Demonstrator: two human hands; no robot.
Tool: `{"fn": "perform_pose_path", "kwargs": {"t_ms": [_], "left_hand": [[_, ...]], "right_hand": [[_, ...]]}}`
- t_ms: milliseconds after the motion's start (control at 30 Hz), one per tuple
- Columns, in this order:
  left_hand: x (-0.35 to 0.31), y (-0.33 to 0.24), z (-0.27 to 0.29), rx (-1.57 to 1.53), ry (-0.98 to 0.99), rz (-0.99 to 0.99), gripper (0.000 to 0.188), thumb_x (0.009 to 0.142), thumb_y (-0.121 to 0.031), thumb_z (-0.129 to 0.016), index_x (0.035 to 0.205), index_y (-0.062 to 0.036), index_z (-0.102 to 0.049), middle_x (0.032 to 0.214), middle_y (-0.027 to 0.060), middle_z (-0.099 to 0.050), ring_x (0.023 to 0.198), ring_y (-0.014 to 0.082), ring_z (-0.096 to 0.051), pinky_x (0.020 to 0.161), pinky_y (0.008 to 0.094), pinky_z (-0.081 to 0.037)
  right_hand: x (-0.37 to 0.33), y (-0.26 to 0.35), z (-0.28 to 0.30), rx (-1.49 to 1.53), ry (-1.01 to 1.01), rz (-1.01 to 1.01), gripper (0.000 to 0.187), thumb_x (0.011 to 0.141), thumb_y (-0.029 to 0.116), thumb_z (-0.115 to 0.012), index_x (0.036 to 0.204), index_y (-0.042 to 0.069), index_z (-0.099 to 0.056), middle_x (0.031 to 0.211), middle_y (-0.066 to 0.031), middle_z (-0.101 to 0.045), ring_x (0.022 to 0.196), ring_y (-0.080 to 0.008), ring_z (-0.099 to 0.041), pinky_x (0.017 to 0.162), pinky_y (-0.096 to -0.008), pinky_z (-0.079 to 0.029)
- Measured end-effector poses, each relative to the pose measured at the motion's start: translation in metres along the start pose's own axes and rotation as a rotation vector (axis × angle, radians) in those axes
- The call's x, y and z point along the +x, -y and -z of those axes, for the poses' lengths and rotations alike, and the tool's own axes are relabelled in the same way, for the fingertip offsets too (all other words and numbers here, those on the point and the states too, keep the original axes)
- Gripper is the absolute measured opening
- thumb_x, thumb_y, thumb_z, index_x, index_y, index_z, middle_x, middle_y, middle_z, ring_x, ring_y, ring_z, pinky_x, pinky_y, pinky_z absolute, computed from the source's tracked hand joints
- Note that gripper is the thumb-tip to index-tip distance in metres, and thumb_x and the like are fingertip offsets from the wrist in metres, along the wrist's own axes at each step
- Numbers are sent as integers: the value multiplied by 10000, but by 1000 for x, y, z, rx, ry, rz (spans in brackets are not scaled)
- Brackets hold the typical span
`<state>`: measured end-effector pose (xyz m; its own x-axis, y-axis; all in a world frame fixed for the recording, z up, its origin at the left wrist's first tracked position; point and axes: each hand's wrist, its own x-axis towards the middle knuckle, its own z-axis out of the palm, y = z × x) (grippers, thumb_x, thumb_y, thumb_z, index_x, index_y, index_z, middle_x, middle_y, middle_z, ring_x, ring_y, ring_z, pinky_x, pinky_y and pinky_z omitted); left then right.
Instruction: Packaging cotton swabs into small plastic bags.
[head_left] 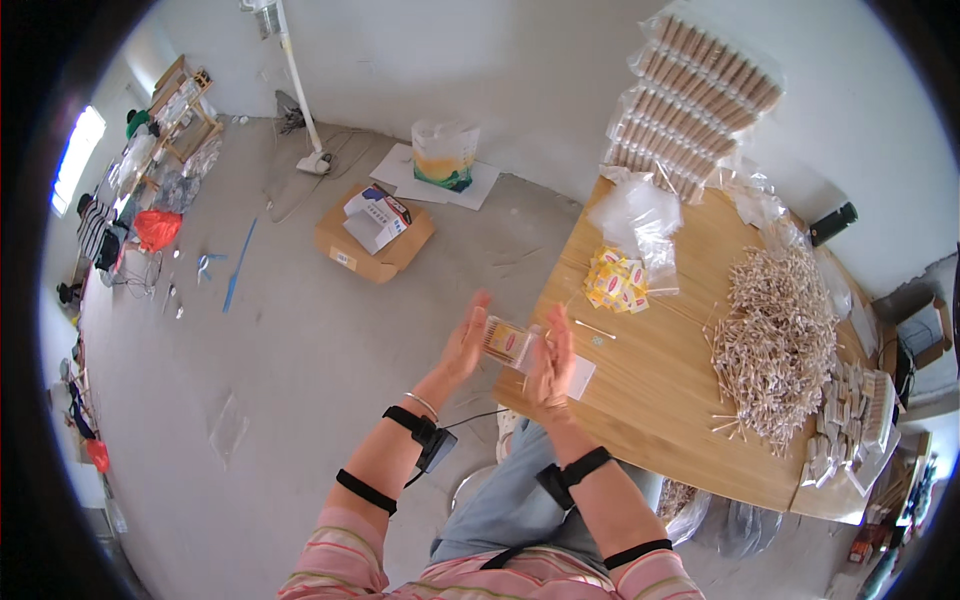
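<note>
A clear packet of cotton swabs point(507, 342) with a yellow label inside hangs between my two hands, just off the near left edge of the table. My left hand point(464, 343) holds its left end, with the fingers stretched upward. At the packet's right end, my right hand point(550, 365) has its fingers extended and somewhat blurred; whether it presses on the packet is hard to tell. A white card point(580, 378) lies on the table, partly behind my right hand. Farther up is a single cotton swab point(595, 328), near a heap of yellow labels point(616, 280).
The wooden table point(640, 400) carries a large pile of loose swabs point(775, 340) at right and clear plastic bags point(640, 215) at back. Stacked swab packets point(690, 100) rise against the wall. A cardboard box point(375, 240) sits on the floor, left of the table.
</note>
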<state>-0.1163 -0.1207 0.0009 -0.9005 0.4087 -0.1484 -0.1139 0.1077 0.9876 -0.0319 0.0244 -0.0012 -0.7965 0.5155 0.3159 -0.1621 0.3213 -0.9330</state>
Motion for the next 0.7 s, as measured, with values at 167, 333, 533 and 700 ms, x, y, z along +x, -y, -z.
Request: {"fn": "perform_pose_path", "kwargs": {"t_ms": [167,333,533,700], "left_hand": [[-19,-21,-21,523,-222,-418,472,960,-212,-517,1364,5,-405,1396,188,-456,1330,369,-387,1109,426,-307],[-55,-35,-98,696,113,-712,459,850,-13,-570,1299,8,-477,1363,194,-474,1309,386,-398,1105,479,-314],[-67,-36,-177,689,297,-747,463,771,-20,-639,1226,-48,-555,1271,151,-538,1195,361,-500,1008,457,-422],[-62,-69,-292,677,653,-695,458,795,-95,-671,1241,-108,-567,1272,135,-534,1176,342,-509,973,432,-446]], "right_hand": [[17,-2,72,-779,-107,188,281,839,49,-563,1110,52,-633,1243,-151,-551,1173,-345,-484,976,-462,-402],[-12,-21,121,-696,29,217,111,770,72,-647,875,101,-661,922,-61,-583,905,-322,-523,801,-439,-431],[-58,-12,174,-746,10,166,148,740,99,-660,887,111,-656,955,-75,-581,928,-312,-526,816,-443,-442],[-76,-37,184,-984,82,152,293,857,284,-527,1088,103,-532,1016,-88,-518,1070,-295,-455,942,-429,-370]]}}
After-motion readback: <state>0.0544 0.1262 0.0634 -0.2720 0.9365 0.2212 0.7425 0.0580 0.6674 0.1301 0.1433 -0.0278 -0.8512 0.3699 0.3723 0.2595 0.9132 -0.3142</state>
